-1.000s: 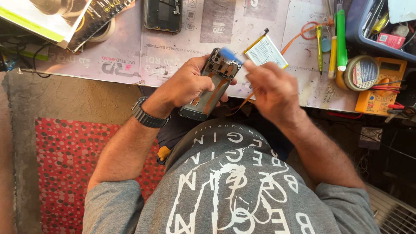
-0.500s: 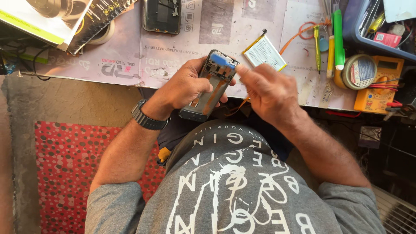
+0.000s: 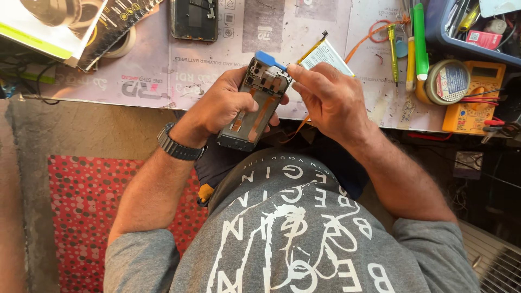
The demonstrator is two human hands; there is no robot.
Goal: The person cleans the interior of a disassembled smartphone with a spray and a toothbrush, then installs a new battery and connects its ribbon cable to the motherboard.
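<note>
Your left hand (image 3: 222, 108) grips the opened phone (image 3: 255, 103) by its edges above the worktop (image 3: 217, 65); your right hand (image 3: 331, 100) pinches the blue pick (image 3: 269, 58) at its 12 o'clock end. It looks light, stiff and fragile, so hold the frame, not the ribbons.

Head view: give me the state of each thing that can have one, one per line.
Opened phone: back off, innards exposed, held in left hand.
Blue pry tool: pinched by right hand at phone's top edge.
Battery: out, lying on mat.
Second phone: lying open on mat.
</note>
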